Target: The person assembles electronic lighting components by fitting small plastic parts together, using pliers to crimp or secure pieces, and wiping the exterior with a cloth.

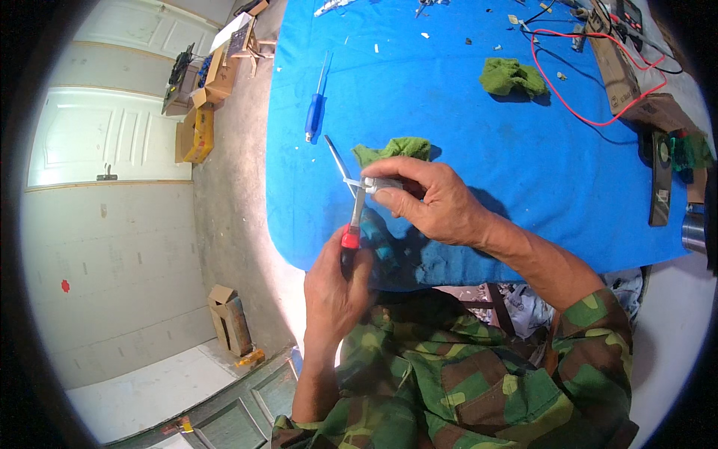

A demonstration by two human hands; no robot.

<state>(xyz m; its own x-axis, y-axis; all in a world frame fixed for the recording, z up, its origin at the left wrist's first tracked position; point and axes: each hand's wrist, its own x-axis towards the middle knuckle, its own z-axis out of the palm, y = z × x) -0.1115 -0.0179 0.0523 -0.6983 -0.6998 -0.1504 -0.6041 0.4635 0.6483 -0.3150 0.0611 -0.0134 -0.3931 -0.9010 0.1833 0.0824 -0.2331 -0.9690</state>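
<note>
White panelled doors and a pale panel with a red mark lined the left side. Beside them ran a grey floor, blotched, and brightly lit near the rounded corner of the blue-covered counter. A yellow box stood beside the doors, a brown box nearer, and a wooden stand toward the far end.

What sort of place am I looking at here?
Probably a small repair workshop: a blue-handled screwdriver lies on the blue cloth-covered table, the left hand grips a red-handled metal tool, and a thin red cable loops near the table's right edge.
</note>
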